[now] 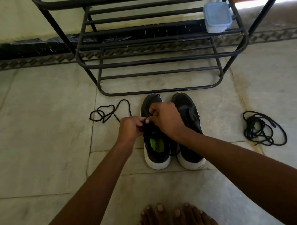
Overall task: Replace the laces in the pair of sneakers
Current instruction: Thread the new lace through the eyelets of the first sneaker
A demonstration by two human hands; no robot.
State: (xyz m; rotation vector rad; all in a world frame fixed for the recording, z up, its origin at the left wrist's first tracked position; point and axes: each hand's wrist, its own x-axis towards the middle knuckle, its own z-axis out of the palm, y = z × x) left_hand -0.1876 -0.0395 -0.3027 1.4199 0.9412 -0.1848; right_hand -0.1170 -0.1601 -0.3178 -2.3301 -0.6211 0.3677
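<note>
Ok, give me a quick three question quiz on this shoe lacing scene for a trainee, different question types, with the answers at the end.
1. True or false: both hands work at the left sneaker.
2. Multiple choice: the plastic container sits A) on the floor, B) on the shoe rack, C) inside a sneaker.
3. Fill in: the tangled lace lies on the floor to the ____ of the right sneaker.

Key: 1 true, the left hand and right hand both pinch at its tongue area. 2 B. 3 right.

Home entryway: shoe rack (157,60), tile floor (38,141)
</note>
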